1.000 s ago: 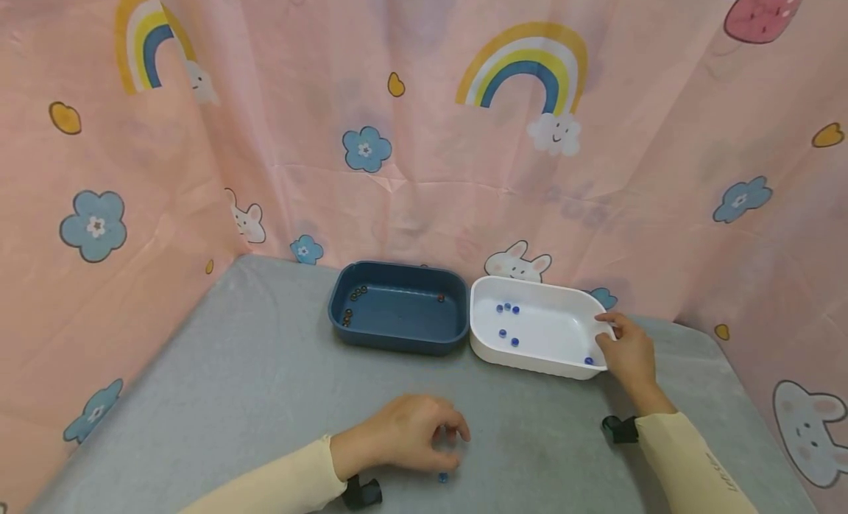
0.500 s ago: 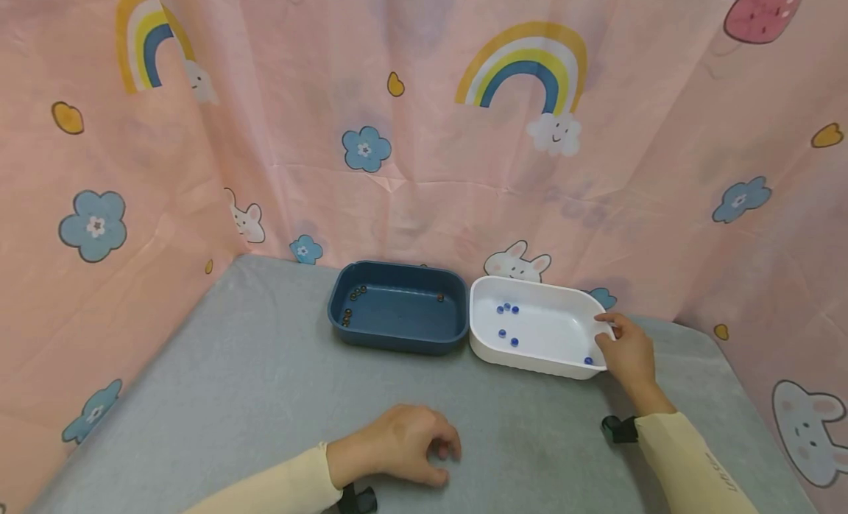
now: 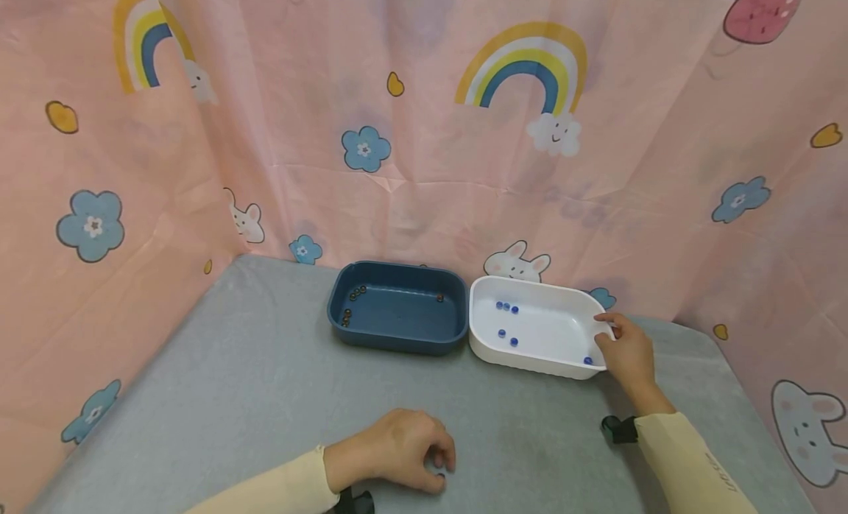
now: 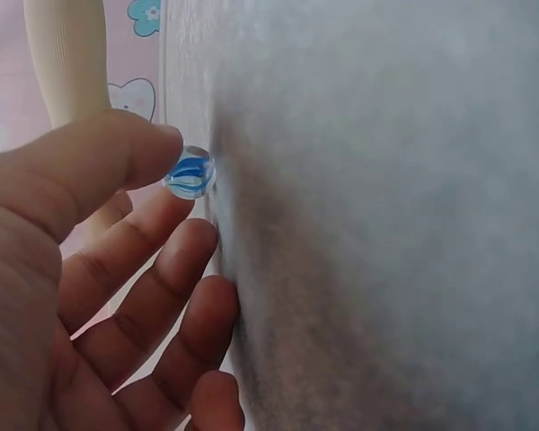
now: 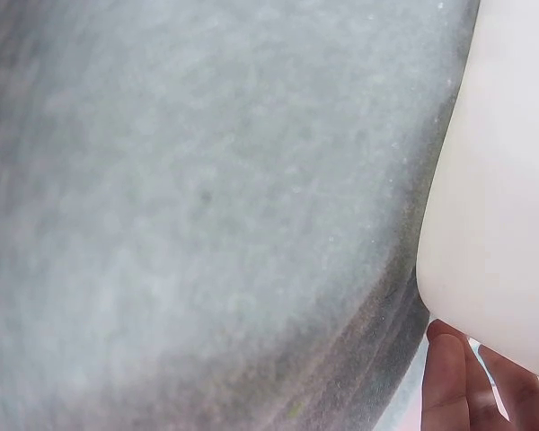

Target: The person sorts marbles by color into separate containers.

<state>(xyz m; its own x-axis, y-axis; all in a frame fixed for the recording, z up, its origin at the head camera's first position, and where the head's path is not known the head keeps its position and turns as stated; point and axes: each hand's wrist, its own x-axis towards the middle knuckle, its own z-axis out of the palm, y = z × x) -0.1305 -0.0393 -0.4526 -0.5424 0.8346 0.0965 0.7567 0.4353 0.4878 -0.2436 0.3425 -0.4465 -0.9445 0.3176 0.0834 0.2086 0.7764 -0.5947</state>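
In the left wrist view, a clear glass marble with blue swirls (image 4: 190, 172) sits between the thumb tip and index fingertip of my left hand (image 4: 117, 242), right by the cloth. The head view has that left hand (image 3: 400, 451) low over the table's front middle, its fingers bent and the marble mostly hidden. My right hand (image 3: 628, 358) grips the right end of a white tray (image 3: 530, 361), thumb and index finger at its rim. Several blue marbles (image 3: 514, 342) lie inside this tray. In the right wrist view, the right hand's fingers (image 5: 446, 382) touch the white wall.
A dark blue tray (image 3: 397, 342) stands against the white one's left end, with several brownish marbles (image 3: 347, 313) in it. Grey cloth (image 3: 232, 396) covers the table. A pink patterned curtain (image 3: 424, 212) hangs behind and at both sides.
My left hand has come slightly left and toward the front edge. The marble, earlier loose on the cloth beneath it, is now between thumb and index finger. My right hand stays on the tray.
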